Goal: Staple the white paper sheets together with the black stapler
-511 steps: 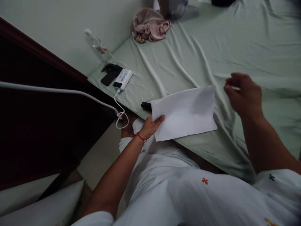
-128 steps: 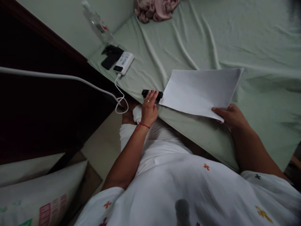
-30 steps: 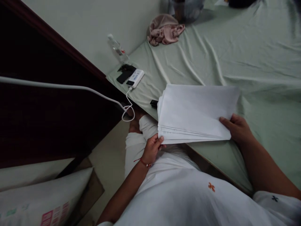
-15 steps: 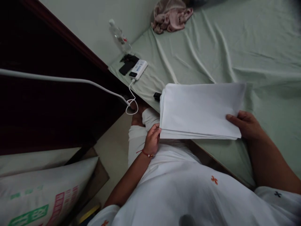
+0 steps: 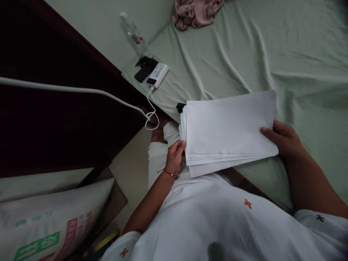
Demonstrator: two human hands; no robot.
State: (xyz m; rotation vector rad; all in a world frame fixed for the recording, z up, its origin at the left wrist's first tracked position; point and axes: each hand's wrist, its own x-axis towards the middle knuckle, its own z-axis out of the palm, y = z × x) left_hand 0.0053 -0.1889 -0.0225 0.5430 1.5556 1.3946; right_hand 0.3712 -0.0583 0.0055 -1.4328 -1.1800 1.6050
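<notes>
A fanned stack of blank white paper sheets [image 5: 231, 125] lies across my lap, over the bed's edge. My right hand [image 5: 285, 139] grips its right end, thumb on top and the other fingers underneath. At the left edge, my left hand [image 5: 174, 157] is closed in a pinch, its fingertips at the sheets' margin; how many sheets are between them is hidden. The sheets are spread unevenly along the left and lower edges, and one slants out below the others. A small black object [image 5: 180, 107] peeks out behind the stack's upper left corner.
The bed [image 5: 239, 65] has a wrinkled green sheet. On its left corner are a white power bank [image 5: 157, 75] with a looped white cable [image 5: 151, 108], a black item [image 5: 145, 70] and a clear bottle [image 5: 134, 34]. Pink cloth [image 5: 197, 12] lies behind; a printed sack [image 5: 54, 221] stands lower left.
The stack has fanned out more: its top sheet is tilted, and a lower sheet now slants below the near edge. My right hand has moved slightly up. The view has shifted a little.
</notes>
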